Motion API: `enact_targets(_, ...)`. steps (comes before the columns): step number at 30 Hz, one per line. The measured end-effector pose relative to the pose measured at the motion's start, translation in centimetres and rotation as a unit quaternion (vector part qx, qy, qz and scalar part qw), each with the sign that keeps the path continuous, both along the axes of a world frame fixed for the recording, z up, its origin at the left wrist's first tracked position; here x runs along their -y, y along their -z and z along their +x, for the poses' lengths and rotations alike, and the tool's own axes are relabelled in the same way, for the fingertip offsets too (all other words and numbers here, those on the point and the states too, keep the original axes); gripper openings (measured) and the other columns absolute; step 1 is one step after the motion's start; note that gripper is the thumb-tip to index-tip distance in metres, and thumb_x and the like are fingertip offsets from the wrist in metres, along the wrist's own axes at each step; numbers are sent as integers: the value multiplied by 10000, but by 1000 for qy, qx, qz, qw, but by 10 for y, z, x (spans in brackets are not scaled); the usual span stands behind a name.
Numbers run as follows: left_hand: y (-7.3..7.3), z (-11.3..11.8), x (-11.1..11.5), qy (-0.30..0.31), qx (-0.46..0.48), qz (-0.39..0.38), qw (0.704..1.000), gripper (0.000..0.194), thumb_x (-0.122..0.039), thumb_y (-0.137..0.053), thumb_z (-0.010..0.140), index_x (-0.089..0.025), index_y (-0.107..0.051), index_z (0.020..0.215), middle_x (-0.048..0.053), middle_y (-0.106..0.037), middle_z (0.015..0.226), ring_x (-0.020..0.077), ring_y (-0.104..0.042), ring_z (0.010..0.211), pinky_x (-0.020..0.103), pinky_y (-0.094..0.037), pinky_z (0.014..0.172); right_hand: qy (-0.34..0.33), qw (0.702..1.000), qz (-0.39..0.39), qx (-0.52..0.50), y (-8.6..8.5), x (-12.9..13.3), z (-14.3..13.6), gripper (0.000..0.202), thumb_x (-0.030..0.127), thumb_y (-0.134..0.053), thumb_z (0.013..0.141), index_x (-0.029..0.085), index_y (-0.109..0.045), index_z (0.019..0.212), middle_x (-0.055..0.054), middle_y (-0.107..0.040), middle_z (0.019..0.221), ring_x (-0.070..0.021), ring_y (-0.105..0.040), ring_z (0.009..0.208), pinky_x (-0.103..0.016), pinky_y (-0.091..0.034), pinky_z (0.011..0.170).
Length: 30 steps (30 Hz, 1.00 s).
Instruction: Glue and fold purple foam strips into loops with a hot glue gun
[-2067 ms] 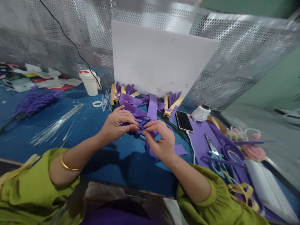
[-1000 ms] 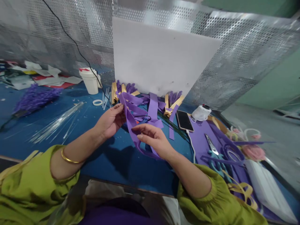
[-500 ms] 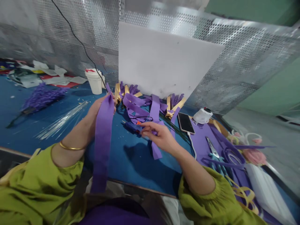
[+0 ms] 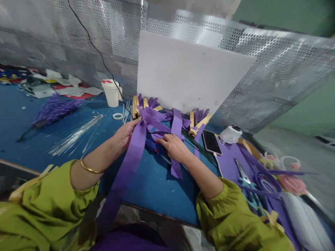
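1. Purple ribbon [image 4: 127, 167] and left hand [image 4: 125, 134] have shifted rightward over the past half-second, narrowing the gap to the right hand [image 4: 175, 147].
2. Blue surface [image 4: 159, 191] spans beneath both hands, with loose purple strips [image 4: 177, 120] just beyond the right one.
3. From the left fingertips, the ribbon's long axis slants down and leftward, past the surface's near edge.
4. Left hand pinches the ribbon's gathered upper end; right hand curls over the glue gun [image 4: 151, 145], though whether it grips is hidden.
5. Glue gun lies between the hands, its long axis running from upper left to lower right, the right hand nearer.
6. Clear glue stick [image 4: 166, 160] protrudes at its lower-right end.
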<state>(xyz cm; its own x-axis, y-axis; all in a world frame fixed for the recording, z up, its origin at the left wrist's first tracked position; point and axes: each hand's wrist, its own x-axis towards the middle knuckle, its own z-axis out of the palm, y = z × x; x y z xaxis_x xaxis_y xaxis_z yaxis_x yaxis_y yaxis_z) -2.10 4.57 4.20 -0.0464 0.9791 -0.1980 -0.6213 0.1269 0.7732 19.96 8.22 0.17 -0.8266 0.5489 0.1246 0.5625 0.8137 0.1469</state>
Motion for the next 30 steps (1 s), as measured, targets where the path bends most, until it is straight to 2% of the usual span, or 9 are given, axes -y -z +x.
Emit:
enact_targets(4,-4,4,0,-3,92,-93,991,176,-200,-593,942,-165,-726,832,26,-702,633,176,-659,567,328,-560,676,19,989,-32,-141,4,2,11,305,132,-539,881,158,-641,1167,-110,-611,1017,-229,-584,902,-351,-454,835)
enact_targets(6,-5,4,-1,-17,101,-91,991,121,-190,-616,920,-174,-734,903,25,-720,659,199,-684,610,348,-568,693,37,958,-78,-274,6,3,15,238,197,-555,889,177,-657,1104,-89,-623,1005,-205,-590,852,-330,-465,781)
enact_targets(8,-4,3,-2,-29,103,-79,991,112,-186,-633,904,-172,-735,948,28,-735,686,206,-698,634,353,-577,706,73,895,-160,-410,7,4,15,184,290,-610,872,178,-683,998,-71,-660,944,-190,-599,777,-327,-471,731)
enact_targets(12,-2,2,-3,-48,89,-67,993,128,-187,-625,910,-151,-727,980,34,-736,688,197,-699,615,348,-587,712,114,723,-391,-557,0,10,8,309,414,-759,753,176,-713,945,-59,-740,901,-154,-608,615,-328,-490,662)
enact_targets(14,0,3,-3,-43,80,-63,994,132,-187,-620,914,-147,-720,991,37,-735,691,198,-700,613,350,-587,713,89,672,-446,-584,-6,15,5,337,405,-784,732,181,-712,974,-56,-749,932,-126,-588,566,-310,-489,622)
enact_targets(16,1,4,-3,-37,73,-61,995,127,-172,-611,915,-147,-715,984,41,-736,698,204,-702,618,353,-583,706,61,647,-470,-598,-13,20,4,325,411,-768,753,178,-704,971,-50,-737,915,-108,-557,540,-289,-470,572)
enact_targets(19,1,6,-3,-34,74,-60,995,128,-152,-603,912,-155,-714,976,43,-740,705,217,-706,632,369,-580,716,29,644,-484,-592,-16,27,3,315,454,-711,826,177,-690,974,-37,-714,849,-108,-553,546,-276,-446,547)
enact_targets(24,2,9,-1,-41,83,-46,995,120,-106,-634,878,-142,-706,968,30,-730,689,174,-681,587,327,-577,721,22,714,-432,-551,-10,34,-2,410,579,-642,871,171,-674,897,-7,-638,616,-134,-563,545,-277,-427,552)
enact_targets(30,2,11,2,-32,108,-37,993,116,-66,-622,885,-119,-693,959,9,-703,661,120,-655,565,241,-562,682,31,750,-362,-553,-8,39,-8,424,600,-610,886,182,-646,821,16,-568,564,-119,-505,520,-276,-377,547)
